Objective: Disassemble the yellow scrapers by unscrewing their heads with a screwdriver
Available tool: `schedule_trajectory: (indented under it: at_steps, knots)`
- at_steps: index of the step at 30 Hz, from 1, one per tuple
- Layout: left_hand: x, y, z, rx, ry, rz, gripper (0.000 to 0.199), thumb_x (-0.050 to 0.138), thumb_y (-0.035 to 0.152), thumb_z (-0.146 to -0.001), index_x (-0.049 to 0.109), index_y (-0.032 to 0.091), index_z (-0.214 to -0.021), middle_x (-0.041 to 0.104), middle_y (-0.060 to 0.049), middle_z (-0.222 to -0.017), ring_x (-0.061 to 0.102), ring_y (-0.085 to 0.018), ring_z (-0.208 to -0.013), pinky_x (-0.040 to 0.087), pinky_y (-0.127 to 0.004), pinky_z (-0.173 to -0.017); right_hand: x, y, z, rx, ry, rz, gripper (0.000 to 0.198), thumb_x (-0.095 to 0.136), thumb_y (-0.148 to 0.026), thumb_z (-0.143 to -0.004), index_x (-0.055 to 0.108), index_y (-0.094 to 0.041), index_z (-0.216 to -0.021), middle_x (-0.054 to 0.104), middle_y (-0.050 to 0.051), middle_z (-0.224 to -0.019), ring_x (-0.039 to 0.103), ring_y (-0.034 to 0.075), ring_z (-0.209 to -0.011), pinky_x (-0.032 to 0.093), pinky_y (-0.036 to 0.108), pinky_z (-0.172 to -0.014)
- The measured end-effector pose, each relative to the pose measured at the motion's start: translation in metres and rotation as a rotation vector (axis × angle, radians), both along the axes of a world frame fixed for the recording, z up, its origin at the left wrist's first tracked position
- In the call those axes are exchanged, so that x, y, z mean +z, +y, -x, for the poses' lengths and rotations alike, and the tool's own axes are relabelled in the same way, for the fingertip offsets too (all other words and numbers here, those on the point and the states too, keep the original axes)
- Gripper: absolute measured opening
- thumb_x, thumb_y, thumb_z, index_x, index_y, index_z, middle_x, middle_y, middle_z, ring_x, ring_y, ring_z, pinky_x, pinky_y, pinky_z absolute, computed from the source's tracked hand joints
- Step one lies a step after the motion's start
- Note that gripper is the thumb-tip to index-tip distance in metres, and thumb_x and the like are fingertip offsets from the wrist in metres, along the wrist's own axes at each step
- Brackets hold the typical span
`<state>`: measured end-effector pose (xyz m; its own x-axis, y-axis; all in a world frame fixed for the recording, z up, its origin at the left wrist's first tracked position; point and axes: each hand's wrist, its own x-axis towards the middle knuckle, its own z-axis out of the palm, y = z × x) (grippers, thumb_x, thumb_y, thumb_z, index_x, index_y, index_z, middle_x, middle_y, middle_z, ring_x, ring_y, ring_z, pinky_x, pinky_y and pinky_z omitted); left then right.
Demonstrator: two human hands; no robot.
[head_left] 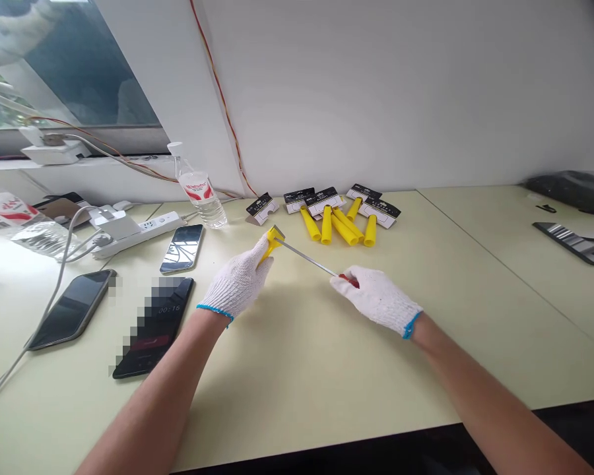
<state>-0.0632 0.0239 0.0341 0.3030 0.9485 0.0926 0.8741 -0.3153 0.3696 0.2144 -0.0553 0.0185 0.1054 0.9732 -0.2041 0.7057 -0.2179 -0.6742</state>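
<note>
My left hand (237,282), in a white knit glove with a blue cuff, is closed around a yellow scraper (274,237) with a metal piece at its head. Most of the scraper's handle is hidden by the fingers. A screwdriver (307,256) with a long steel shaft and a red handle is gripped in my right hand (379,295), gloved the same way. Its tip meets the scraper's head, though the exact contact is too small to make out. Behind both hands lie several yellow handles (346,229) with black-and-white cards (383,212) attached.
A separate folded card (262,208) stands by the wall. To the left are a water bottle (200,194), a power strip (148,231) with cables, and phones (64,310) on the table (327,396). A dark bag (569,189) and flat black pieces (574,244) lie far right.
</note>
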Motion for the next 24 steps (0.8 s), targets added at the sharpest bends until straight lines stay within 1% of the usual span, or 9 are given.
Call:
schedule_trajectory:
  at_steps: [3, 5, 10, 13, 15, 17, 19, 22, 24]
  knots:
    - [0.002, -0.002, -0.003, -0.008, 0.024, 0.003, 0.061, 0.038, 0.035, -0.104, 0.041, 0.028, -0.164, 0.065, -0.004, -0.080, 0.060, -0.022, -0.064, 0.037, -0.028, -0.062, 0.000, 0.002, -0.011, 0.023, 0.198, 0.097, 0.049, 0.059, -0.070, -0.094, 0.061, -0.023, -0.081, 0.064, 0.004, -0.069, 0.059, 0.020, -0.063, 0.043, 0.032, -0.057]
    - [0.002, -0.003, -0.005, -0.013, 0.027, 0.003, 0.060, 0.037, 0.034, -0.104, 0.042, 0.028, -0.164, 0.065, -0.004, -0.079, 0.059, -0.022, -0.063, 0.037, -0.028, -0.061, -0.002, 0.003, -0.011, 0.012, 0.252, 0.119, 0.051, 0.057, -0.073, -0.094, 0.059, -0.024, -0.081, 0.060, 0.003, -0.064, 0.059, 0.020, -0.058, 0.043, 0.031, -0.054]
    - [-0.001, -0.001, -0.006, 0.005, 0.010, 0.004, 0.059, 0.040, 0.038, -0.104, 0.045, 0.028, -0.162, 0.063, -0.004, -0.081, 0.060, -0.023, -0.067, 0.037, -0.027, -0.061, 0.002, -0.006, 0.004, -0.046, 0.412, 0.190, 0.061, 0.046, -0.081, -0.097, 0.053, -0.022, -0.082, 0.055, -0.001, -0.064, 0.043, 0.011, -0.045, 0.033, 0.025, -0.042]
    - [-0.003, 0.000, -0.005, 0.005, -0.009, 0.029, 0.058, 0.039, 0.038, -0.104, 0.045, 0.029, -0.161, 0.064, -0.004, -0.083, 0.059, -0.022, -0.067, 0.038, -0.028, -0.062, 0.010, -0.010, 0.001, 0.039, 0.478, 0.214, 0.063, 0.049, -0.079, -0.098, 0.063, -0.019, -0.085, 0.052, -0.001, -0.067, 0.039, 0.008, -0.048, 0.031, 0.022, -0.043]
    - [-0.003, -0.001, -0.005, 0.008, -0.018, 0.031, 0.057, 0.039, 0.038, -0.104, 0.045, 0.029, -0.160, 0.064, -0.004, -0.084, 0.058, -0.022, -0.067, 0.038, -0.028, -0.063, 0.012, -0.008, -0.004, 0.118, 0.501, 0.246, 0.061, 0.052, -0.077, -0.099, 0.065, -0.018, -0.088, 0.052, -0.002, -0.066, 0.043, 0.008, -0.052, 0.034, 0.021, -0.047]
    - [-0.003, -0.001, -0.005, 0.013, -0.022, 0.032, 0.057, 0.040, 0.038, -0.104, 0.045, 0.030, -0.160, 0.064, -0.004, -0.084, 0.058, -0.022, -0.066, 0.038, -0.028, -0.063, 0.010, -0.006, -0.006, 0.160, 0.480, 0.274, 0.056, 0.052, -0.074, -0.100, 0.061, -0.019, -0.089, 0.056, -0.001, -0.066, 0.052, 0.011, -0.055, 0.041, 0.023, -0.052]
    - [-0.003, -0.001, -0.004, 0.015, -0.021, 0.034, 0.057, 0.040, 0.037, -0.104, 0.045, 0.029, -0.160, 0.063, -0.004, -0.083, 0.057, -0.022, -0.065, 0.038, -0.028, -0.063, 0.007, -0.003, -0.005, 0.134, 0.368, 0.280, 0.049, 0.055, -0.069, -0.100, 0.055, -0.021, -0.091, 0.062, 0.000, -0.069, 0.056, 0.013, -0.056, 0.045, 0.026, -0.054]
    - [-0.003, 0.000, -0.004, 0.014, -0.020, 0.034, 0.056, 0.041, 0.037, -0.104, 0.046, 0.030, -0.159, 0.062, -0.003, -0.082, 0.056, -0.021, -0.065, 0.037, -0.028, -0.064, 0.005, -0.004, -0.001, 0.040, 0.108, 0.161, 0.047, 0.060, -0.068, -0.097, 0.053, -0.022, -0.087, 0.056, -0.001, -0.071, 0.046, 0.012, -0.053, 0.038, 0.028, -0.051]
    - [-0.002, 0.000, -0.004, 0.023, -0.023, 0.042, 0.054, 0.041, 0.037, -0.104, 0.047, 0.030, -0.157, 0.059, -0.002, -0.079, 0.054, -0.021, -0.064, 0.036, -0.028, -0.063, 0.008, -0.006, -0.002, 0.079, 0.116, 0.071, 0.051, 0.050, -0.069, -0.102, 0.055, -0.022, -0.083, 0.053, -0.001, -0.072, 0.044, 0.013, -0.057, 0.037, 0.029, -0.055]
